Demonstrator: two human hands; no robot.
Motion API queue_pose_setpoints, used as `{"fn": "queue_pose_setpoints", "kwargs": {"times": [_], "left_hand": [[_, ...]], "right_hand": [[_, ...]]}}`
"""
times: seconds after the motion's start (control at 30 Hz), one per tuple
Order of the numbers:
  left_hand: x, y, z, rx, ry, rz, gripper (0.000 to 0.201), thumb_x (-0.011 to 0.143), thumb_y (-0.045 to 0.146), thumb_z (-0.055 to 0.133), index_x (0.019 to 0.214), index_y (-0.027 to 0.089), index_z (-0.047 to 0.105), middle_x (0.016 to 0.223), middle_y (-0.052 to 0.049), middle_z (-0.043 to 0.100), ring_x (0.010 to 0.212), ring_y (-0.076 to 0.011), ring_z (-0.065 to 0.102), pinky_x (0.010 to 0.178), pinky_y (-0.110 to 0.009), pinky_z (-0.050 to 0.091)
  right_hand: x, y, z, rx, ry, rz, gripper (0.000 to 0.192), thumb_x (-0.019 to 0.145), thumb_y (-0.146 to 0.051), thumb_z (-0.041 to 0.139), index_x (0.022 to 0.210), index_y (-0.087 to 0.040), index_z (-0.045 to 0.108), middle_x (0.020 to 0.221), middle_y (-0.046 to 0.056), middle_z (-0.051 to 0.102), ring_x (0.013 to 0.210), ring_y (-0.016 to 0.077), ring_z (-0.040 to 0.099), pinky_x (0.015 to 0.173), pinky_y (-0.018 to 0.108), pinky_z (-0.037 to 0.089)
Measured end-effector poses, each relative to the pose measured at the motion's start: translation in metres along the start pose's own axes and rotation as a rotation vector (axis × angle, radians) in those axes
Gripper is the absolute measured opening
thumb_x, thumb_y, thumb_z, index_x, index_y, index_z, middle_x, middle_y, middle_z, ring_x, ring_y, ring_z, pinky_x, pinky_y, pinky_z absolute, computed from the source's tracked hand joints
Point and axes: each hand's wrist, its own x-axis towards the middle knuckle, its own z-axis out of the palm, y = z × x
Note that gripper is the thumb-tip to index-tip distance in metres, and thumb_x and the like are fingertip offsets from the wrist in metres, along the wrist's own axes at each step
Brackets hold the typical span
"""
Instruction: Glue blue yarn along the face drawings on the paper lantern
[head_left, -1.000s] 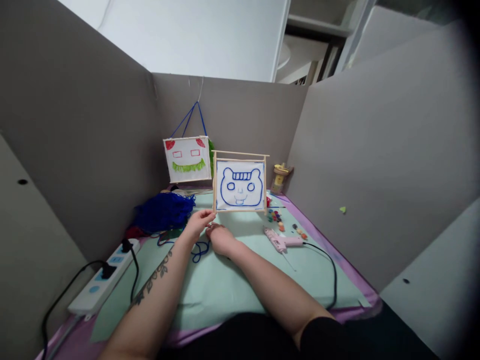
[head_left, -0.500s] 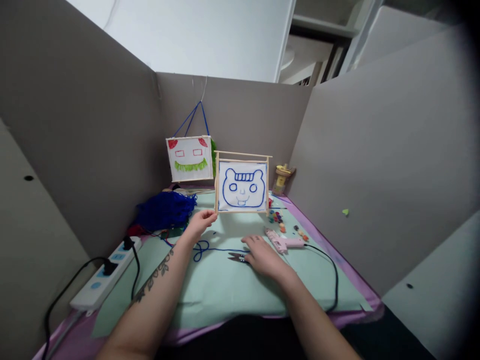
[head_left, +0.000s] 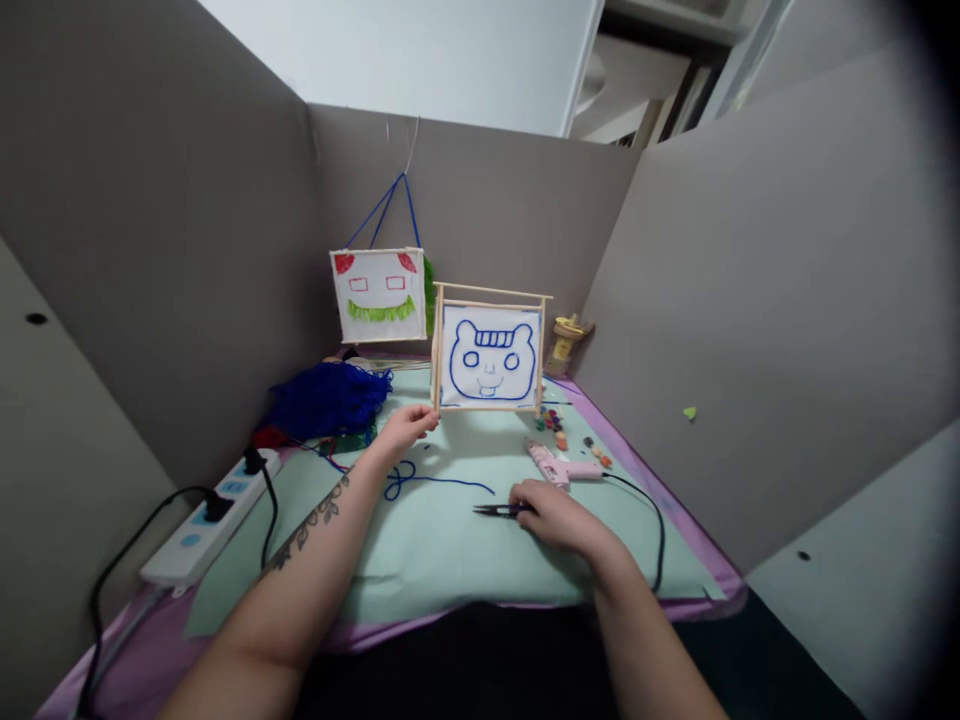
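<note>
My left hand (head_left: 405,432) pinches the lower left corner of a lantern (head_left: 491,365). White panels fill its frame of thin wooden sticks, and a blue bear face is drawn on the front. It is held upright above the table. My right hand (head_left: 553,512) is closed over the handles of dark thread snips (head_left: 492,511), whose blades point left, close together. A length of blue yarn (head_left: 450,482) curls across the table between my hands, its end just beyond the snips' tips.
Another lantern (head_left: 382,295) hangs from a hook at the back left. Below it lies a heap of blue yarn (head_left: 330,397). A pink glue gun (head_left: 559,468) with a black cord lies right, near small coloured pieces (head_left: 551,420). A power strip (head_left: 214,520) occupies the left edge.
My right hand has closed round the snips and drawn slightly right; their blades have come together. The yarn's end now shows. My left hand still holds the lantern. The view has shifted a little.
</note>
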Motion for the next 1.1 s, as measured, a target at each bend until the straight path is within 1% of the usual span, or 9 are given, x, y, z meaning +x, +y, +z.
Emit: {"fn": "queue_pose_setpoints", "kwargs": {"times": [0.07, 0.13, 0.23, 0.33, 0.4, 0.47, 0.63, 0.77, 1.1], "left_hand": [[0.0, 0.0, 0.001, -0.004, -0.012, -0.003, 0.034, 0.066, 0.049, 0.066, 0.074, 0.017, 0.059, 0.07, 0.001, 0.058, 0.067, -0.0121, 0.052, 0.066, -0.025, 0.039], [0.0, 0.0, 0.001, -0.009, -0.013, -0.007, 0.035, 0.066, 0.05, 0.066, 0.074, 0.017, 0.059, 0.07, 0.0, 0.058, 0.067, -0.0123, 0.052, 0.066, -0.025, 0.04], [0.0, 0.0, 0.002, -0.02, -0.001, -0.003, 0.035, 0.065, 0.05, 0.067, 0.074, 0.017, 0.059, 0.07, 0.0, 0.059, 0.067, -0.0126, 0.053, 0.066, -0.025, 0.04], [0.0, 0.0, 0.002, -0.032, 0.017, 0.017, 0.034, 0.065, 0.05, 0.067, 0.073, 0.017, 0.06, 0.069, 0.0, 0.059, 0.066, -0.0126, 0.052, 0.065, -0.026, 0.04], [-0.001, 0.001, 0.002, -0.038, 0.035, 0.024, 0.034, 0.065, 0.05, 0.067, 0.072, 0.017, 0.06, 0.069, 0.0, 0.059, 0.066, -0.0126, 0.052, 0.064, -0.025, 0.04], [-0.001, 0.003, 0.003, -0.045, 0.054, 0.022, 0.034, 0.065, 0.05, 0.066, 0.073, 0.017, 0.06, 0.069, -0.001, 0.059, 0.066, -0.0129, 0.052, 0.064, -0.025, 0.039], [-0.001, 0.004, 0.003, -0.076, 0.073, 0.017, 0.033, 0.063, 0.048, 0.068, 0.073, 0.017, 0.061, 0.068, 0.0, 0.058, 0.066, -0.0124, 0.052, 0.063, -0.025, 0.038], [0.001, 0.0, 0.003, -0.085, 0.08, -0.001, 0.034, 0.062, 0.048, 0.069, 0.072, 0.017, 0.06, 0.067, 0.0, 0.058, 0.063, -0.0117, 0.051, 0.063, -0.025, 0.039], [0.002, -0.003, 0.002, -0.074, 0.072, 0.011, 0.036, 0.063, 0.051, 0.067, 0.073, 0.017, 0.06, 0.067, -0.001, 0.058, 0.063, -0.0117, 0.052, 0.062, -0.024, 0.04]], "right_hand": [[-0.001, 0.003, -0.004, 0.025, 0.066, -0.028, 0.01, 0.072, -0.012, 0.048, 0.072, -0.019, 0.056, 0.081, 0.003, 0.058, 0.079, 0.0163, 0.051, 0.074, 0.027, 0.037], [0.001, 0.004, -0.005, 0.109, 0.232, -0.063, 0.009, 0.075, -0.015, 0.047, 0.072, -0.019, 0.055, 0.08, 0.003, 0.057, 0.08, 0.017, 0.052, 0.076, 0.029, 0.039], [0.006, 0.002, -0.002, 0.42, 0.55, -0.107, 0.009, 0.084, -0.026, 0.044, 0.082, -0.02, 0.051, 0.083, 0.004, 0.06, 0.082, 0.0179, 0.056, 0.077, 0.032, 0.043], [0.01, -0.002, 0.004, 0.729, 0.675, -0.099, 0.014, 0.088, -0.034, 0.043, 0.093, -0.021, 0.045, 0.083, 0.004, 0.063, 0.074, 0.0166, 0.061, 0.068, 0.031, 0.047], [0.011, -0.005, 0.008, 0.732, 0.662, -0.07, 0.017, 0.089, -0.035, 0.042, 0.099, -0.022, 0.044, 0.082, 0.003, 0.063, 0.066, 0.0151, 0.06, 0.064, 0.03, 0.048], [0.011, -0.007, 0.01, 0.561, 0.614, -0.045, 0.023, 0.089, -0.033, 0.039, 0.107, -0.021, 0.046, 0.084, 0.003, 0.063, 0.069, 0.0157, 0.06, 0.068, 0.031, 0.047], [0.011, -0.024, 0.012, 0.033, 0.349, 0.003, 0.038, 0.09, -0.027, 0.033, 0.122, -0.02, 0.051, 0.114, 0.009, 0.06, 0.105, 0.0214, 0.055, 0.087, 0.034, 0.04], [0.014, -0.047, 0.01, -0.243, 0.2, 0.101, 0.039, 0.089, -0.032, 0.037, 0.122, -0.028, 0.056, 0.1, 0.006, 0.064, 0.093, 0.0216, 0.058, 0.076, 0.03, 0.04], [0.035, -0.044, 0.016, -0.345, 0.177, 0.148, 0.032, 0.085, -0.033, 0.044, 0.108, -0.028, 0.066, 0.097, 0.004, 0.068, 0.095, 0.0203, 0.057, 0.074, 0.027, 0.035]]}}
